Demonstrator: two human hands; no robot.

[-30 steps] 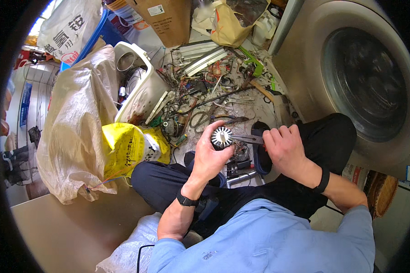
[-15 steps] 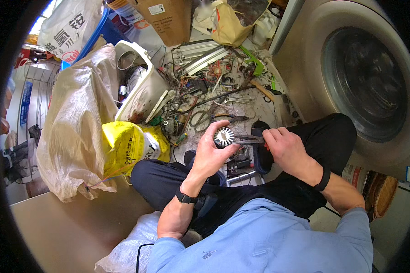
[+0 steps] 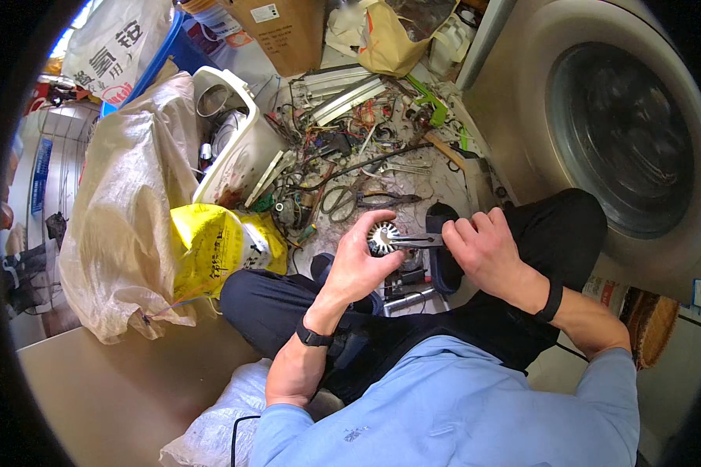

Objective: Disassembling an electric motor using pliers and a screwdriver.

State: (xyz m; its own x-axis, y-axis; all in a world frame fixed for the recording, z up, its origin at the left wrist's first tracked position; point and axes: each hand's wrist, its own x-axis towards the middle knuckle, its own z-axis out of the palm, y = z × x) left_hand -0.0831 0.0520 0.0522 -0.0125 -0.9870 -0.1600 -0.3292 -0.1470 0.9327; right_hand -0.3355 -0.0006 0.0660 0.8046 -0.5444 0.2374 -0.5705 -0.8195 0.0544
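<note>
Between the thumb and fingers of my left hand (image 3: 362, 261) is a small round part (image 3: 382, 237) with white fins radiating around a dark centre; its exact kind is unclear. My right hand (image 3: 483, 253) is closed around pliers (image 3: 420, 241), whose handles are mostly covered by the fingers. The grey jaws reach left to the round part's face and appear to touch it. Both hands are above my crossed legs. On the floor beyond them lie another pair of pliers (image 3: 389, 199) and black-handled scissors (image 3: 339, 202).
Loose wires, metal scraps and tools cover the floor ahead, including a wooden-handled hammer (image 3: 445, 151) and wrenches (image 3: 407, 167). A white bin (image 3: 249, 144) tips over at left, beside a yellow bag (image 3: 206, 249) and a beige sack (image 3: 125, 210). A washing machine (image 3: 537, 86) stands close on the right.
The pliers' jaws have shifted left across the face of the round part. My right hand has tilted up slightly, while my left hand keeps its hold.
</note>
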